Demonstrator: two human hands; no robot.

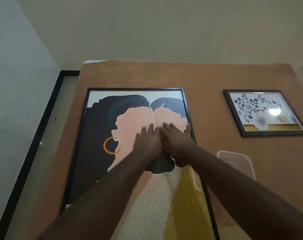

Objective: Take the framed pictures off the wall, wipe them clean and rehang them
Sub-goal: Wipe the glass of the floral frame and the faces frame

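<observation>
On a bed covered with a brown sheet (164, 75), against a plain cream wall (164, 23) with a grey floor (43, 153) and black skirting at the left, two framed pictures are lying flat. Its long axis running away from the viewer, the large black-framed picture (102, 135) is lying with its top edge pointing toward the wall. A smaller flower picture (261, 111) is sitting well apart to the right, beside a clear plastic lid (237, 161). Both hands are pressing flat on the large picture's middle, fingers straight, grasping nothing: left hand (148, 142) touching right hand (177, 141), whose fingers are reaching the frame's right edge.
</observation>
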